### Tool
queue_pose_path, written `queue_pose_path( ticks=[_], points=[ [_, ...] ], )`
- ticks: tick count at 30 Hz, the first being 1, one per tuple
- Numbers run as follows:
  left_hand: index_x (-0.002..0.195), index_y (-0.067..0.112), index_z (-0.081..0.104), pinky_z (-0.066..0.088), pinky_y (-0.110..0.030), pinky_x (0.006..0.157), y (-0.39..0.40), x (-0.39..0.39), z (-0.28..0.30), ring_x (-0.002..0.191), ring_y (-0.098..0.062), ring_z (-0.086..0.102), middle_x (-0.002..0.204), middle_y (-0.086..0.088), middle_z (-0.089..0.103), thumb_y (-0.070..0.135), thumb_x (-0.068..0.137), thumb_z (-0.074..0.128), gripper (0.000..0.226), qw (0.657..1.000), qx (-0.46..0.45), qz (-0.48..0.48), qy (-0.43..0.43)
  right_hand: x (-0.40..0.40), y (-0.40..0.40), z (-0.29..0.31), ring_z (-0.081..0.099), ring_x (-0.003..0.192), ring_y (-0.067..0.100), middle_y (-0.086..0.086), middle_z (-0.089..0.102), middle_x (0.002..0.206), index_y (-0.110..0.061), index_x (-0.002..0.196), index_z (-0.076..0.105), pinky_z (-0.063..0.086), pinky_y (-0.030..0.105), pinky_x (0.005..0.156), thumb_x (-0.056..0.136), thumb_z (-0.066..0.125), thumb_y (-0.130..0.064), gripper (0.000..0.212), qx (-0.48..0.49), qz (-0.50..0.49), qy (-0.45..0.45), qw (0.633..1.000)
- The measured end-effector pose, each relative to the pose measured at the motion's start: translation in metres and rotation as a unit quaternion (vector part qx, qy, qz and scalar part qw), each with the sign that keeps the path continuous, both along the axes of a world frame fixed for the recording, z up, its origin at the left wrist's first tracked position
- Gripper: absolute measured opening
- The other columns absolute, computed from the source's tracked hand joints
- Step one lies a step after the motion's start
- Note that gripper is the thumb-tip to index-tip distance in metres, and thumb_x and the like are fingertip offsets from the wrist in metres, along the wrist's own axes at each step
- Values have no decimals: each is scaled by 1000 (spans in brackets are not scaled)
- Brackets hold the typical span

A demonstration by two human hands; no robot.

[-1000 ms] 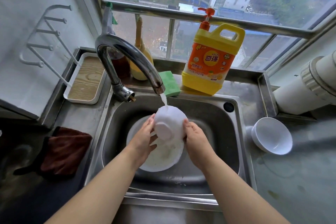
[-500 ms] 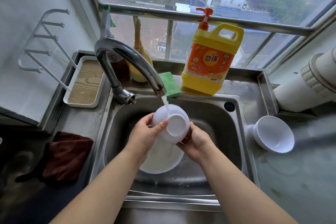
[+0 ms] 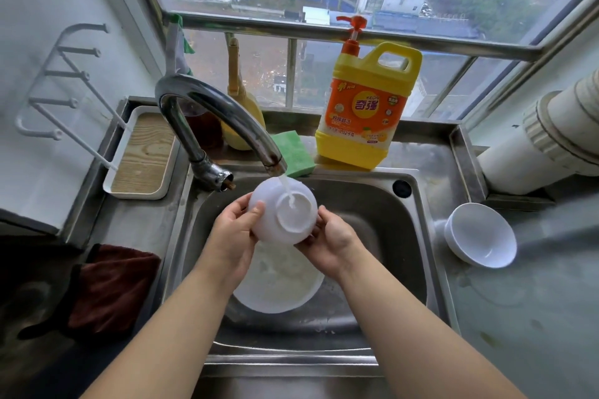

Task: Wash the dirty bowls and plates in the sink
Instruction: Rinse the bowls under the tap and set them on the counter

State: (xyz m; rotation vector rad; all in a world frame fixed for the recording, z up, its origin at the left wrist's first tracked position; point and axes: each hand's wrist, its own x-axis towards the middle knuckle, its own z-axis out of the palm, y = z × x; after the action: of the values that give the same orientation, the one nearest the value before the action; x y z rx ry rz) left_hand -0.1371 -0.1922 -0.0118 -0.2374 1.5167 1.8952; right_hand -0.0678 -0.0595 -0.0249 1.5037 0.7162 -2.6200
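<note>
I hold a small white bowl (image 3: 275,223) upside down over the steel sink (image 3: 372,223), its foot ring facing me. Water from the tap (image 3: 227,120) runs onto that base. My left hand (image 3: 233,236) grips the bowl's left side, thumb on the outside. My right hand (image 3: 330,243) cups its right and lower edge from below. Beneath them a white plate (image 3: 282,285) with soapy water lies in the sink bottom. A second white bowl (image 3: 479,240) stands upright on the counter to the right.
A yellow dish soap jug (image 3: 366,110) and green sponge (image 3: 291,152) sit behind the sink. A white tray (image 3: 142,155) with a wire rack stands at back left, a dark red cloth (image 3: 110,288) at left. White pipes (image 3: 534,146) cross the right side.
The bowl has been turned between my hands and lifted slightly, so its base now faces me under the stream. My right hand slid under the bowl's lower edge.
</note>
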Motion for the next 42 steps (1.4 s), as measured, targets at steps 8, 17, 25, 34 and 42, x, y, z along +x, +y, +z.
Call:
queue_pose_path(
  ticks=[8, 17, 25, 34, 42],
  points=[
    [108, 14, 62, 50, -34, 79, -36, -13, -2, 94, -19, 62, 101, -8, 68, 12, 101, 38, 25, 993, 26, 107, -42, -24, -25, 4, 60, 81, 21, 10, 66, 80, -4, 88, 63, 49, 29, 74, 104, 34, -24, 39, 61, 65, -20, 996],
    [100, 11, 63, 47, -33, 78, -39, 2, 0, 89, -20, 61, 91, -7, 68, 10, 100, 35, 27, 992, 43, 102, -58, 1, -25, 5, 61, 83, 17, 2, 66, 85, -19, 98, 66, 46, 33, 83, 101, 41, -37, 31, 194, 228, 0, 954],
    [116, 25, 59, 47, -37, 87, 4, 44, -4, 102, -24, 59, 110, -6, 64, 28, 101, 41, 24, 983, -81, -162, -20, 65, 20, 2, 64, 98, 27, 17, 69, 108, -6, 118, 61, 53, 38, 76, 103, 35, -34, 41, 100, 57, 5, 993],
    [126, 21, 54, 44, -31, 84, 32, 62, -15, 101, -20, 58, 117, -3, 60, 24, 98, 51, 28, 925, -239, -296, 14, 120, 41, 1, 50, 75, 14, 1, 55, 78, -13, 83, 57, 42, 32, 70, 95, 51, -40, 30, 425, 227, -35, 875],
    [111, 7, 59, 45, -27, 67, 54, 84, -20, 75, -20, 59, 92, -9, 65, 12, 98, 48, 18, 906, -263, -330, 39, 179, 60, 25, 50, 61, 3, -11, 56, 62, -11, 72, 64, 39, 16, 62, 86, 66, -25, 20, 754, 239, -15, 612]
  ],
)
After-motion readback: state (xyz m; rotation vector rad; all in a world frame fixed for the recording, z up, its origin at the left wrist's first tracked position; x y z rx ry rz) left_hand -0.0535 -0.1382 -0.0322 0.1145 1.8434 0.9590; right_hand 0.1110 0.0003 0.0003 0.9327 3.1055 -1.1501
